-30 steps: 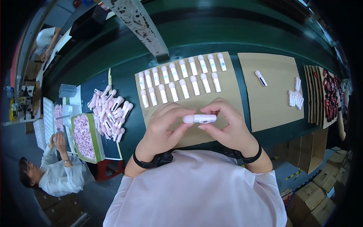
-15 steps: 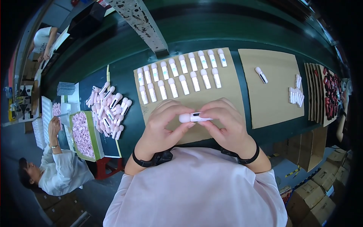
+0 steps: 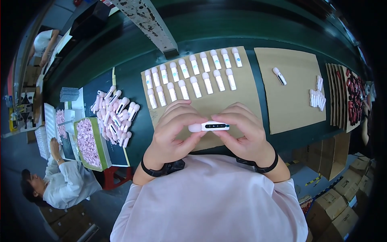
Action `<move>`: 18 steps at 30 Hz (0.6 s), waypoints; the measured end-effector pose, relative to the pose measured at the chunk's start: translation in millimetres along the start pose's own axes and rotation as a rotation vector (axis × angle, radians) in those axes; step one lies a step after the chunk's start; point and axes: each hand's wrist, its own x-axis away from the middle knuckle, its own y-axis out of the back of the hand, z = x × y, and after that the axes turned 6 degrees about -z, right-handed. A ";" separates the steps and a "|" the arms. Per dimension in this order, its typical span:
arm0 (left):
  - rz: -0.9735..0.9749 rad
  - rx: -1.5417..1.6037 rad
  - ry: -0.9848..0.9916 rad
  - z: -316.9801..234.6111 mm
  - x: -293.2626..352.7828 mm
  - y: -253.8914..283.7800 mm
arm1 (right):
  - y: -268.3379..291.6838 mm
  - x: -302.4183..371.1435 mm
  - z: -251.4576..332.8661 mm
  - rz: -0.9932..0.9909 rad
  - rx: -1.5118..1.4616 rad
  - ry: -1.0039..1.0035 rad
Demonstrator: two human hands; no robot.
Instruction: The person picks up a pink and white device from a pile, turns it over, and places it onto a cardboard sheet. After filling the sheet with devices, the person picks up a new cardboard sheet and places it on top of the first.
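Between my two hands, above the near part of a cardboard sheet [image 3: 250,101], lies a small pale pink wand massager [image 3: 195,128] held sideways. Its round head points left, and its white body shows a black button strip facing up. My left hand [image 3: 171,131] pinches it with thumb and forefinger near the neck. The thumb and fingertips of my right hand [image 3: 246,133] grip its body toward the right end. Beyond my hands, two rows of similar massagers [image 3: 194,86] lie on the sheet, several with a blue dot.
A heap of massagers [image 3: 115,121] lies on the green table to the left, beside a green-rimmed box [image 3: 105,147] of small pink parts. A co-worker [image 3: 66,181] sits there. Right, another cardboard sheet [image 3: 286,109] carries a few massagers. A metal post [image 3: 149,26] rises beyond the rows.
The massager has been rolled between my fingers, so its black button strip now faces up in full. The co-worker's hand at the left has moved lower, toward the body.
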 end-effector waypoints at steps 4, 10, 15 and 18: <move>-0.001 -0.018 -0.009 0.2 0.4 0.2 | -0.1 -1.1 0.9 -0.004 -0.004 0.004; 0.007 0.003 -0.022 3.3 -0.8 0.3 | -0.6 -2.4 -0.8 -0.014 -0.006 0.017; 0.020 0.028 0.020 0.1 -5.9 -0.9 | 1.0 -1.6 -2.6 -0.021 0.002 0.017; 0.024 0.047 0.069 -0.4 -1.2 -2.4 | 6.1 -4.1 3.9 -0.008 0.052 0.007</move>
